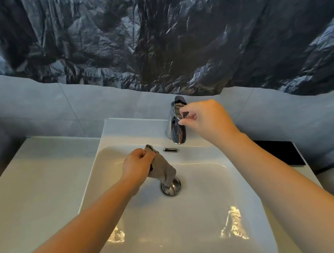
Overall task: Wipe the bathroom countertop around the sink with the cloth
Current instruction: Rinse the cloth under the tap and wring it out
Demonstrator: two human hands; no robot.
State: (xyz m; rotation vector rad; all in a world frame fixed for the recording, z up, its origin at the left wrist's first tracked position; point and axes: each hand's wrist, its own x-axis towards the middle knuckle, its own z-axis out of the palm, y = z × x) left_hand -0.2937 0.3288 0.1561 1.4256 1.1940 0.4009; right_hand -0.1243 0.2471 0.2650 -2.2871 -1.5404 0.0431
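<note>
Grey cloth (162,168) is hanging bunched from the left hand (137,164), whose fingers are curling tightly round its upper end. Its long axis is slanting down toward the drain (171,186), inside the sink (192,216). The right hand (206,118) is pinching the lever of the faucet (177,131) between thumb and forefinger. The white table (33,181) is lying left of the cloth, beyond the basin rim, so the left hand is nearer; wetting is probably coming first.
</note>
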